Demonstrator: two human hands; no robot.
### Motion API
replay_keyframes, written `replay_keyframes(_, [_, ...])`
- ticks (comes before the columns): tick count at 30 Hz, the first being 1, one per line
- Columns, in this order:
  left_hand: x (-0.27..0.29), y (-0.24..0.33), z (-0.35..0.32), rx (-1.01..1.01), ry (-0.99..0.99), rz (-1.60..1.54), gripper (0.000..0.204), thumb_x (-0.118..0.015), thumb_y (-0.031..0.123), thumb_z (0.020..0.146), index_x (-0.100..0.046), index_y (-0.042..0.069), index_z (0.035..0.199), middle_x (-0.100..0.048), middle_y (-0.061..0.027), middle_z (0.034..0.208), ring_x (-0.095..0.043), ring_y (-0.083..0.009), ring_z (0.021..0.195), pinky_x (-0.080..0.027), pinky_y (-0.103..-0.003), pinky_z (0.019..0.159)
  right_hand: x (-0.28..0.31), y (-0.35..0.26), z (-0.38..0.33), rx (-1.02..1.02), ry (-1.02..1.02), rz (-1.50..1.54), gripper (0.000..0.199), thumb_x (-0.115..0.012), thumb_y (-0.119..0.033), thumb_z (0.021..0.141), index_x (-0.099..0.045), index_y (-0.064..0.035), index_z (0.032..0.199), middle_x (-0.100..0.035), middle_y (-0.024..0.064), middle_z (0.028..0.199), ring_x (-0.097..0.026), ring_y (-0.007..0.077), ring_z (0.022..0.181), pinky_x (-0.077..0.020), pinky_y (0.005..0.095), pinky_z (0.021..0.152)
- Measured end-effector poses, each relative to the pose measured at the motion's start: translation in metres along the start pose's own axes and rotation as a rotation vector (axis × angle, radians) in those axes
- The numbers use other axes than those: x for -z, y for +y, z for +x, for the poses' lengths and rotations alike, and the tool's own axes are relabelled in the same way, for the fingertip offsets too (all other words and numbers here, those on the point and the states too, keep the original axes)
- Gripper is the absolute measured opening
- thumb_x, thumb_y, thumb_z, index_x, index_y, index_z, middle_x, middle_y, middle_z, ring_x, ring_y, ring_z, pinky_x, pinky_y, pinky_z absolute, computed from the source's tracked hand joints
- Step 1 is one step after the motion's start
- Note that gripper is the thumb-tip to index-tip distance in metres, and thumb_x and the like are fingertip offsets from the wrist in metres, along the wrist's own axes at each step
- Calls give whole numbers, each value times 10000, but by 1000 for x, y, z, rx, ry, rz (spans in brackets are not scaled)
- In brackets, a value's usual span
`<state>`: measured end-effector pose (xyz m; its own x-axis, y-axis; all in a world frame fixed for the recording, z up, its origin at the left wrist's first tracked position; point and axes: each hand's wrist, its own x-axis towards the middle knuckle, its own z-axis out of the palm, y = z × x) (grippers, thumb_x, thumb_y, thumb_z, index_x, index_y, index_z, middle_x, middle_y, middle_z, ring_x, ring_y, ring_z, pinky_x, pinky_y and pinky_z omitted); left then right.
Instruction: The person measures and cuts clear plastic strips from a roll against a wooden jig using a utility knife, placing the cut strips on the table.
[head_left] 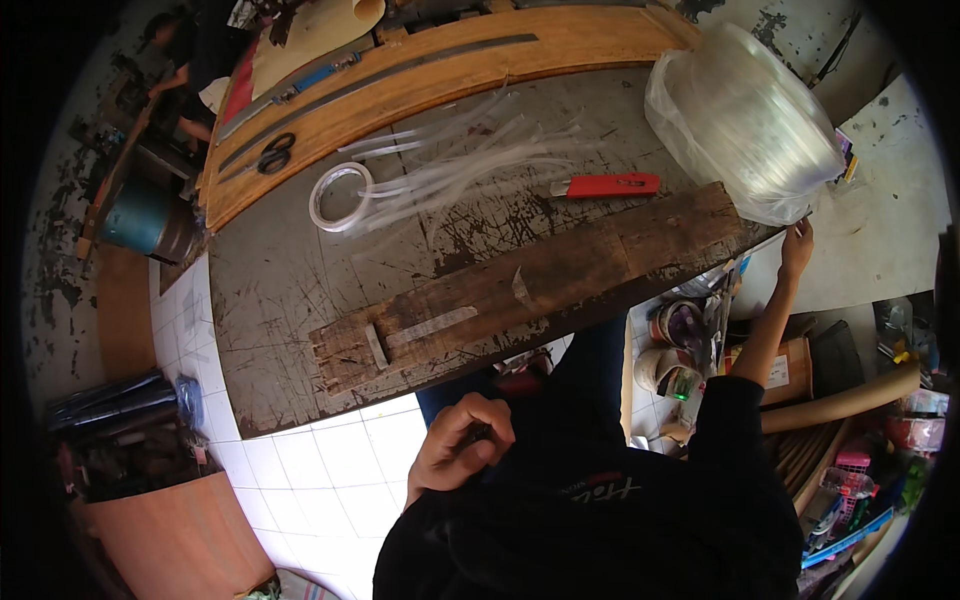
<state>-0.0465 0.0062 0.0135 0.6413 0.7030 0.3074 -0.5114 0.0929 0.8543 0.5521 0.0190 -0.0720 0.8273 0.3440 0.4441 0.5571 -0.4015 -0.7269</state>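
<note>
Here the person is standing at a scarred dark worktable [290, 280], leaning over it. The right hand [797, 248] is stretching out and up on a long bare forearm, its fingers [803, 232] gathering loosely together and just touching the lower edge of the clear plastic bag holding a coil of transparent tubing [745, 120]. Whether they are actually pinching the plastic, I cannot tell; the tips are too small to read. The coil is sitting at the table's far right corner, directly beyond those fingertips, bulging away from them.

The left hand [460, 445] is hanging low by the dark-sleeved body, fingers curling in on something small and dark that I cannot make out. It is well apart from the bag; the right hand is by far the nearer one.

Between the two hands a long worn wooden plank [530, 285] is lying along the near edge of the table, its long axis running from near the left fingers up toward the right ones. Beyond it, a red utility knife [605, 185] is lying with its length pointing at the bag. Further left, cut lengths of clear tubing [470, 160] are fanning out, beside a white roll of tape [338, 197]. Black-handled scissors [274, 155] are resting on a pale wooden board [440, 70] at the back.
</note>
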Motion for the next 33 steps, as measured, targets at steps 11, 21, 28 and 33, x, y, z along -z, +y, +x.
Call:
replay_keyframes(11, [4, 3, -13, 33, 130, 48, 106, -457, 50, 861, -491, -10, 940, -468, -42, 720, -430, -83, 600, -333, -220, 561, 91, -95, 87, -261, -451, 666, 143, -449, -189, 932, -512, -78, 867, -278, -91, 558, -248, 7, 451, -203, 168, 401])
replay_keyframes(21, [-1, 5, -6, 163, 64, 172, 163, -508, 6, 835, -507, 6, 998, -534, -61, 813, -521, -113, 696, -403, -246, 631, 142, -257, -66, 143, -964, 1243, 247, -526, -223, 905, -421, -2, 941, -318, -64, 577, -237, 4, 426, -178, 169, 370])
replay_keyframes(28, [-34, -1, 30, 149, 130, 511, 341, -628, 11, 756, -538, 18, 1086, -573, -110, 993, -578, -173, 914, -466, -272, 742, 79, -344, -290, 69, -1627, 1121, 365, -330, -294, 977, -480, 17, 1096, -455, 21, 633, -447, 63, 525, -327, 193, 461])
replay_keyframes(33, [-8, 9, -7, 263, 109, 456, 159, -470, 42, 887, -613, -26, 866, -551, -48, 582, -527, -137, 477, -410, -266, 487, 62, -342, -289, -135, -1250, 1408, 342, -296, -284, 992, -481, 3, 986, -406, -1, 530, -384, 57, 434, -337, 207, 417])
